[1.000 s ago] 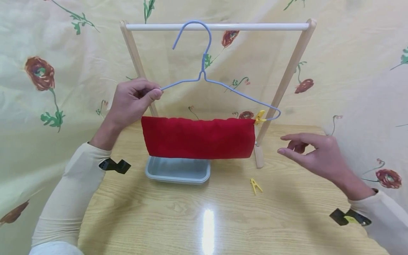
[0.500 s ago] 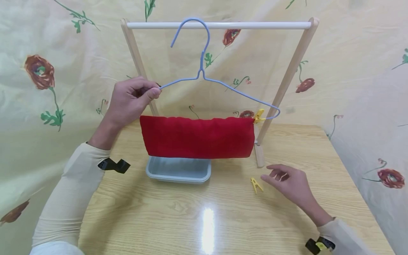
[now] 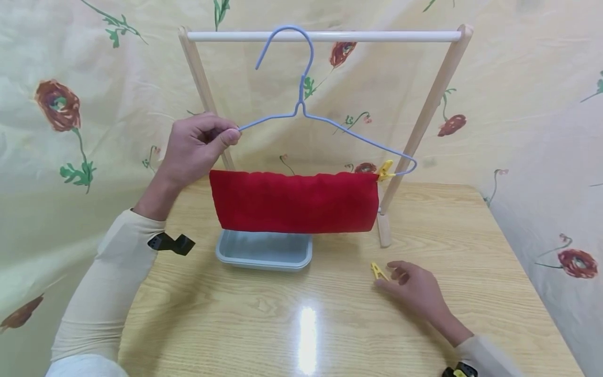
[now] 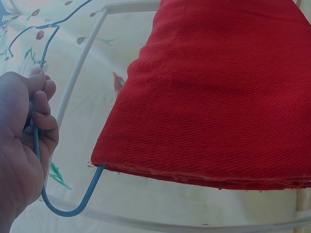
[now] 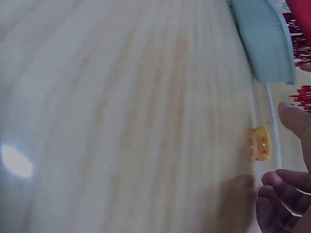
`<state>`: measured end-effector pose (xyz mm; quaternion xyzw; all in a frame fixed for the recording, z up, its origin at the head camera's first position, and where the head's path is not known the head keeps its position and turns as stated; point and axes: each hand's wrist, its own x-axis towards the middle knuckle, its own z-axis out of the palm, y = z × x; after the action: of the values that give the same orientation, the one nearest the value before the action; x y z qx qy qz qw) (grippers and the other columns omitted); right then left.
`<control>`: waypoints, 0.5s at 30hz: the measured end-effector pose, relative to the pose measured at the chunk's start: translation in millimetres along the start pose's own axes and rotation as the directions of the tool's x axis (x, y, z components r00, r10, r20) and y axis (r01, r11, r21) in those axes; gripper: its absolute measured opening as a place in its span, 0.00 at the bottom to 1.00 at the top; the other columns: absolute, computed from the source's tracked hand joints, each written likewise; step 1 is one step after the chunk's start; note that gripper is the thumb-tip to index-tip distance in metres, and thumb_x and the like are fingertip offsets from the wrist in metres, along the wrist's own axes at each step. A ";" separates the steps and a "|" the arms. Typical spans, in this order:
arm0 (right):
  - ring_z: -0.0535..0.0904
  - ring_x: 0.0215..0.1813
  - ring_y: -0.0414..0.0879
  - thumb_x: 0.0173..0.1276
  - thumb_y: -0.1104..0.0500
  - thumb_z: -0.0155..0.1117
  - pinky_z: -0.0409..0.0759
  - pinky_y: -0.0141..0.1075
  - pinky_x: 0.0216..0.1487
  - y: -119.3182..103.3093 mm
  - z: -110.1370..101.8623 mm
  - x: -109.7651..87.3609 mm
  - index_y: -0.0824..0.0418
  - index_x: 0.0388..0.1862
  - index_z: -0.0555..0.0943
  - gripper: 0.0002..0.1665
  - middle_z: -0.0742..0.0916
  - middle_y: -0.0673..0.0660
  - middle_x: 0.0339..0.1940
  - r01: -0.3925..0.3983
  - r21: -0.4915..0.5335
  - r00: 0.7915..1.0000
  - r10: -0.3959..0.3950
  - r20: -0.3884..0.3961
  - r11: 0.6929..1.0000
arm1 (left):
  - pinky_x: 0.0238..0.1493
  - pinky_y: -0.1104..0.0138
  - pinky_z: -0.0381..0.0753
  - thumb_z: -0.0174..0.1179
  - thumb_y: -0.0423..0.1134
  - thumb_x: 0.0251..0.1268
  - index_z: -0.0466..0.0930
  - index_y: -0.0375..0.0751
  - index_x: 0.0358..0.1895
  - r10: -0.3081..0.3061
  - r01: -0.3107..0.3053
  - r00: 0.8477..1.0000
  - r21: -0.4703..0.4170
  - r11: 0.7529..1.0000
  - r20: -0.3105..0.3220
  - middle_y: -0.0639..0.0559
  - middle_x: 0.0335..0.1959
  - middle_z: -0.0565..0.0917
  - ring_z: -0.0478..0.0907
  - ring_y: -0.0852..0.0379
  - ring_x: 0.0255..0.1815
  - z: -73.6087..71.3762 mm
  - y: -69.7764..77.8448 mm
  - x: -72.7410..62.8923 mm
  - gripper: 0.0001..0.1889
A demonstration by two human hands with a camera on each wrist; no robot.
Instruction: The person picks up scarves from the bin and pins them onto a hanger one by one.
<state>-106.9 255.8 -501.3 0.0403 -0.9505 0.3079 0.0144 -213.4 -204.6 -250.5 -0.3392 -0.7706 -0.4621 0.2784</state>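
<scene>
My left hand grips the left shoulder of a blue wire clothes hanger, its fingers curled round the wire in the left wrist view. A folded red cloth hangs over the hanger's lower bar. One yellow clothespin clips the cloth's right end to the bar. On the table, a second yellow clothespin lies just beyond the fingertips of my right hand. That hand's thumb and fingers are spread apart, with nothing held between them in the right wrist view.
A light blue plastic tray stands on the wooden table, partly behind the cloth. A rack with a white rod and wooden legs rises behind the hanger. Flowered fabric covers the background.
My right hand has come down and to the left, from beside the hanger's right end to the loose clothespin on the table. The left hand and the hanger have hardly moved.
</scene>
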 end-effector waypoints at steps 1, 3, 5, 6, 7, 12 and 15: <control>0.82 0.36 0.43 0.53 0.35 0.80 0.79 0.36 0.35 -0.4 1.5 0.0 0.61 0.51 0.87 0.37 0.88 0.50 0.34 -0.004 -0.010 1.000 0.004 0.006 1.000 | 0.26 0.73 0.72 0.68 0.23 0.61 0.87 0.25 0.39 -0.001 0.001 1.000 -0.001 1.000 0.003 0.67 0.29 0.81 0.72 0.60 0.24 0.1 -0.2 0.1 0.05; 0.81 0.36 0.42 0.52 0.34 0.80 0.78 0.36 0.35 -1.0 4.1 0.3 0.60 0.49 0.87 0.37 0.88 0.50 0.33 -0.007 -0.030 1.000 0.007 0.010 1.000 | 0.26 0.72 0.71 0.68 0.23 0.61 0.87 0.25 0.39 -0.001 0.001 1.000 -0.002 1.000 0.008 0.66 0.29 0.82 0.72 0.60 0.24 0.3 -0.5 0.3 0.05; 0.79 0.33 0.43 0.52 0.34 0.81 0.76 0.35 0.33 -2.0 5.6 0.4 0.60 0.48 0.87 0.36 0.86 0.50 0.32 -0.001 -0.045 1.000 0.002 0.011 0.999 | 0.26 0.72 0.71 0.68 0.23 0.61 0.87 0.25 0.39 0.000 0.000 1.000 -0.002 1.000 0.011 0.66 0.29 0.82 0.72 0.59 0.24 0.4 -1.0 0.6 0.05; 0.78 0.32 0.42 0.51 0.35 0.81 0.75 0.35 0.32 -2.5 6.2 0.4 0.60 0.47 0.87 0.36 0.86 0.50 0.31 0.002 -0.053 1.000 -0.002 0.009 0.999 | 0.26 0.72 0.71 0.68 0.23 0.61 0.87 0.25 0.39 0.000 0.000 1.000 -0.003 1.000 0.013 0.66 0.29 0.82 0.71 0.59 0.24 0.5 -1.1 0.7 0.05; 0.76 0.31 0.42 0.51 0.36 0.81 0.74 0.34 0.31 -3.0 6.8 0.5 0.61 0.45 0.87 0.34 0.85 0.50 0.31 0.008 -0.059 1.000 -0.008 0.005 0.998 | 0.25 0.72 0.70 0.68 0.23 0.61 0.87 0.26 0.39 0.000 0.000 1.000 -0.003 1.000 0.014 0.65 0.29 0.82 0.71 0.59 0.24 0.5 -1.3 0.8 0.05; 0.73 0.29 0.41 0.52 0.43 0.83 0.72 0.34 0.29 -3.7 8.5 -0.5 0.61 0.41 0.88 0.27 0.82 0.49 0.28 0.054 -0.078 0.998 -0.056 -0.015 0.995 | 0.25 0.72 0.70 0.68 0.23 0.61 0.87 0.25 0.38 0.004 -0.004 1.000 -0.014 1.000 0.014 0.65 0.28 0.82 0.71 0.59 0.23 1.5 -1.2 1.5 0.04; 0.71 0.28 0.41 0.53 0.48 0.82 0.71 0.34 0.28 -3.0 8.7 -0.4 0.62 0.41 0.89 0.23 0.79 0.49 0.26 0.086 -0.090 0.996 -0.088 -0.013 0.992 | 0.25 0.72 0.70 0.68 0.23 0.62 0.87 0.25 0.38 0.003 -0.002 1.000 -0.018 1.000 0.015 0.64 0.28 0.82 0.72 0.59 0.24 2.3 -1.0 1.5 0.04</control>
<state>-106.3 248.2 -506.6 0.0784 -0.9605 0.2644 0.0377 -215.4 -202.5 -250.9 -0.3461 -0.7680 -0.4663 0.2700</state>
